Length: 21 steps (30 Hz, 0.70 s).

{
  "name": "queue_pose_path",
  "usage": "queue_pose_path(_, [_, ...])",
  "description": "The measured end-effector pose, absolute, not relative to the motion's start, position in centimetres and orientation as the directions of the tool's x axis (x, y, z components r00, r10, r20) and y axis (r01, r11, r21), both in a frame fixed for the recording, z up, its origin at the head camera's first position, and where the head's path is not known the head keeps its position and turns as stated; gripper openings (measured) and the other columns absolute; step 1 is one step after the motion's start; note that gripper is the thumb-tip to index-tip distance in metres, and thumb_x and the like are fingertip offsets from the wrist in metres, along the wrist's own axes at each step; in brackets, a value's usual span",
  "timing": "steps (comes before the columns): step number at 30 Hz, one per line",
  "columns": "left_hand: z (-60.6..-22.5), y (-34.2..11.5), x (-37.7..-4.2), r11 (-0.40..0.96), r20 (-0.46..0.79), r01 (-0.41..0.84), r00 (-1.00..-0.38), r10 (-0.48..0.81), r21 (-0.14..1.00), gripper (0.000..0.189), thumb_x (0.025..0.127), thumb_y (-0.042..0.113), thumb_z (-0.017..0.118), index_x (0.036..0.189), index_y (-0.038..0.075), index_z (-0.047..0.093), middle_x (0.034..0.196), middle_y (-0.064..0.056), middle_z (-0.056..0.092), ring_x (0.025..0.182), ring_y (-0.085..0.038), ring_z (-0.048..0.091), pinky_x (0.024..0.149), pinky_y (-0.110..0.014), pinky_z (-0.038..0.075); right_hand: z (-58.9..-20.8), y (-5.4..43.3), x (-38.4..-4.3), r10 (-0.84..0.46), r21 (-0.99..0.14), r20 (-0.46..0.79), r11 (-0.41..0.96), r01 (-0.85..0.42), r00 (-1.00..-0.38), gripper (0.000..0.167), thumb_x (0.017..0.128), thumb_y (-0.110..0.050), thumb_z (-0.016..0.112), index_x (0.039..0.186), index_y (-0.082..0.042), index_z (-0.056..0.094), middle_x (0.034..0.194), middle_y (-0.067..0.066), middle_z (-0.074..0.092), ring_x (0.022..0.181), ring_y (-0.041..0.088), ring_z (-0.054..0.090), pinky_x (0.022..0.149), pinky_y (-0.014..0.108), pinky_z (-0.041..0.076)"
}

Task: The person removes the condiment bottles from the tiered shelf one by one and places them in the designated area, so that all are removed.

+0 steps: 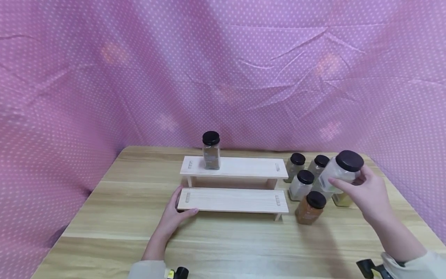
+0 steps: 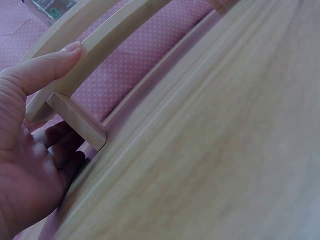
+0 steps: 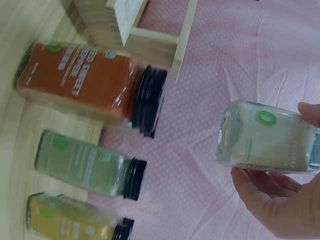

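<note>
My right hand (image 1: 374, 195) grips a black-lidded spice jar (image 1: 335, 176) of pale powder, lifted above the jars at the table's right side. In the right wrist view this jar (image 3: 270, 137) is tilted, its base off the table. My left hand (image 1: 170, 219) holds the left end of a two-level wooden rack's front shelf (image 1: 231, 200). The left wrist view has its thumb on the shelf edge and the other fingers around the leg (image 2: 77, 120). On the rear shelf (image 1: 249, 167) a brown-filled jar (image 1: 211, 156) stands upright towards the left.
Several more black-lidded jars stand right of the rack, including an orange-red one (image 1: 306, 213), a white one (image 1: 299, 190) and a yellow one (image 1: 342, 200). They sit close together on the wooden table (image 1: 115, 217). A pink dotted cloth (image 1: 223, 77) hangs behind.
</note>
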<state>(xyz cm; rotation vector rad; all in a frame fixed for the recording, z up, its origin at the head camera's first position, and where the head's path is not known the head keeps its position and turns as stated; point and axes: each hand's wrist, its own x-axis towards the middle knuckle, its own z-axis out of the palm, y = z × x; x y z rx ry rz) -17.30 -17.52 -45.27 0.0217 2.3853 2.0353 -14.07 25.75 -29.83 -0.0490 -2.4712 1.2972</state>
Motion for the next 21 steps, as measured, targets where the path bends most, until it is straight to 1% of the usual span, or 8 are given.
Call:
queue_pose_path(2, [-45.3,-17.5,-17.4,0.156,0.004,0.006,-1.000,0.017,0.988,0.099,0.063,0.017,0.077,0.138,0.012,0.014,0.137,-0.013,0.023,0.123,-0.022,0.021,0.101,-0.040,0.010,-30.0,26.3,-13.9,0.200,-0.819,0.291,0.557,-0.135,-0.936,0.035,0.071,-0.015,0.071,0.098,-0.024,0.051,0.078,-0.019,0.053,0.068,-0.003,0.050,0.056,0.011,0.041])
queue_pose_path(5, [-45.1,-17.4,-17.3,0.146,0.004,0.007,-1.000,0.021,0.989,0.098,0.064,0.015,0.076,0.138,0.012,0.013,0.137,-0.013,0.023,0.123,-0.023,0.022,0.101,-0.040,0.010,-30.4,27.2,-13.6,0.212,-0.848,0.296,0.507,-0.154,-0.931,0.039,0.071,-0.008,0.071,0.098,-0.029,0.053,0.080,-0.020,0.055,0.070,-0.003,0.050,0.058,0.009,0.039])
queue_pose_path(9, [-45.0,-17.4,-17.3,0.148,0.005,0.008,-1.000,0.020,0.989,0.097,0.064,0.013,0.076,0.138,0.012,0.012,0.137,-0.014,0.023,0.124,-0.024,0.021,0.101,-0.040,0.010,-30.9,28.1,-13.2,0.210,-0.875,0.273,0.459,-0.152,-0.939,0.048,0.072,-0.003,0.069,0.106,-0.031,0.052,0.089,-0.024,0.053,0.080,-0.007,0.049,0.064,0.006,0.036])
queue_pose_path(11, [-45.0,-17.4,-17.3,0.154,0.003,0.006,-1.000,0.016,0.988,0.097,0.064,0.014,0.076,0.138,0.012,0.013,0.137,-0.014,0.023,0.123,-0.023,0.021,0.101,-0.040,0.010,-31.2,28.6,-13.0,0.201,-0.885,0.260,0.440,-0.150,-0.945,0.048,0.072,-0.002,0.067,0.107,-0.031,0.051,0.091,-0.025,0.052,0.082,-0.008,0.048,0.066,0.005,0.035])
queue_pose_path(14, [-45.1,-17.4,-17.3,0.146,0.001,0.003,-1.000,0.013,0.989,0.097,0.063,0.014,0.077,0.138,0.012,0.015,0.137,-0.012,0.024,0.123,-0.022,0.022,0.100,-0.040,0.011,-32.2,29.4,-13.1,0.186,-0.900,0.267,0.399,-0.176,-0.946,0.047,0.072,0.003,0.066,0.106,-0.026,0.053,0.091,-0.020,0.054,0.082,-0.006,0.050,0.067,0.005,0.037])
queue_pose_path(16, [-45.1,-17.5,-17.2,0.135,0.002,0.003,-1.000,0.010,0.991,0.096,0.063,0.014,0.077,0.137,0.012,0.015,0.136,-0.012,0.026,0.122,-0.021,0.023,0.100,-0.039,0.011,-33.4,30.2,-13.3,0.200,-0.914,0.249,0.371,-0.161,-0.948,0.043,0.072,0.003,0.066,0.105,-0.021,0.054,0.089,-0.016,0.056,0.080,-0.004,0.051,0.065,0.006,0.038])
queue_pose_path(19, [-45.1,-17.5,-17.1,0.121,0.005,0.006,-1.000,0.010,0.993,0.095,0.064,0.012,0.076,0.137,0.012,0.016,0.135,-0.012,0.028,0.121,-0.021,0.025,0.100,-0.039,0.012,-35.4,31.8,-13.8,0.210,-0.900,0.191,0.427,-0.086,-0.959,0.041,0.074,-0.005,0.067,0.111,-0.014,0.051,0.092,-0.012,0.055,0.081,-0.002,0.050,0.065,0.009,0.038])
queue_pose_path(21, [-45.1,-17.5,-17.1,0.118,0.006,0.007,-1.000,0.011,0.993,0.095,0.064,0.012,0.076,0.137,0.012,0.015,0.135,-0.012,0.028,0.121,-0.020,0.025,0.100,-0.039,0.011,-37.3,33.1,-14.3,0.208,-0.920,0.156,0.387,-0.065,-0.966,0.047,0.075,-0.005,0.066,0.118,-0.011,0.049,0.098,-0.007,0.055,0.084,-0.001,0.050,0.066,0.011,0.038])
